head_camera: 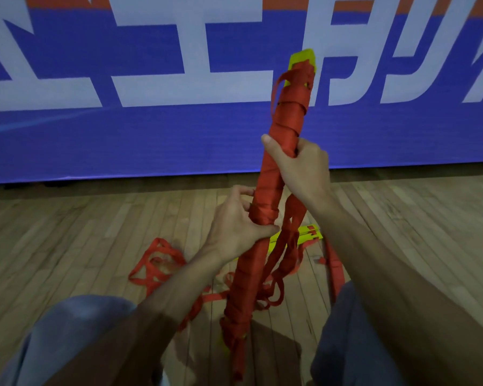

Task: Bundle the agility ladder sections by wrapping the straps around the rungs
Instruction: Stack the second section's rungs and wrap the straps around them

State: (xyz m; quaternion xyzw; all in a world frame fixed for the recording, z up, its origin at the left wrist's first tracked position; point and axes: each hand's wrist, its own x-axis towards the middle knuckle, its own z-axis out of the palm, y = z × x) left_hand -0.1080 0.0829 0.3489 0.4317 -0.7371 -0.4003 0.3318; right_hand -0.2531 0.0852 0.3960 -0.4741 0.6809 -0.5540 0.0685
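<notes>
A long bundle of yellow rungs (303, 61) stands nearly upright in front of me, wound almost top to bottom in red strap (268, 179). My right hand (301, 168) grips the bundle in its upper half. My left hand (234, 221) holds it lower down, thumb pressed across the wraps. Loose red strap loops (285, 246) hang beside the bundle below my right hand. Only the yellow top tip of the rungs shows.
More red strap (156, 263) lies tangled on the wooden floor (81, 240) at left. Other yellow rungs (311, 232) lie flat on the floor behind the bundle. A blue and white banner wall (151, 135) stands close ahead. My knees (76, 330) frame the bundle.
</notes>
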